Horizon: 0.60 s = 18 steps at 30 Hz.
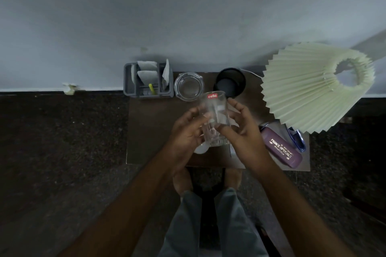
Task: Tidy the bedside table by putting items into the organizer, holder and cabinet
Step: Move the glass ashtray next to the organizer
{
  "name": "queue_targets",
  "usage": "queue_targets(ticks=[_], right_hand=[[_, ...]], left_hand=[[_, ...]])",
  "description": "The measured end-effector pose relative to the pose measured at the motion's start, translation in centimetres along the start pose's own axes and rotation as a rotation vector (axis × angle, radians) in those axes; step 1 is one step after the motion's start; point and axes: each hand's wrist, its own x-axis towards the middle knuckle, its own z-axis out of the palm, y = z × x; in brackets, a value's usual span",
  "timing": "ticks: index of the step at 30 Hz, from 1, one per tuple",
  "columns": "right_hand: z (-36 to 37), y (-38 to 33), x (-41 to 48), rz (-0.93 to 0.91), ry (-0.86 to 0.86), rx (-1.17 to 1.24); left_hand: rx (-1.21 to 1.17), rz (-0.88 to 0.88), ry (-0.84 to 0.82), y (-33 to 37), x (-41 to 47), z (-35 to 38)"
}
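Head view, clear glass (pixel 215 119) above bedside table (pixel 150 131), left hand (pixel 186 131), right hand (pixel 242 131) both gripping its sides

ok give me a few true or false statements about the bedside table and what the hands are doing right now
1. Both the left hand and the right hand hold the clear glass. True.
2. The purple spectacle case sits inside the grey organizer. False: it lies on the table at the right, by the pleated lamp shade.
3. The grey organizer holds white papers and a yellow pen-like item. True.
4. The black holder stands left of the organizer. False: it stands to the right, beyond the glass bowl.
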Motion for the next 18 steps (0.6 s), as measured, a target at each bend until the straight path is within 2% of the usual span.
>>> queue_targets(ticks=[5, 11, 18], right_hand=[[0.5, -1.5, 2.4, -0.003, -0.137, -0.076], [1.0, -3.0, 4.9, -0.079, -0.274, -0.234], [3.0, -2.1, 7.4, -0.200, -0.176, -0.319]], left_hand=[[0.180, 0.094, -0.100, 2.1, 0.1, -1.8], [0.471, 0.267, -0.077, 4.5, 0.8, -3.1], [0.675, 0.445, -0.013, 5.3, 2.8, -3.8]])
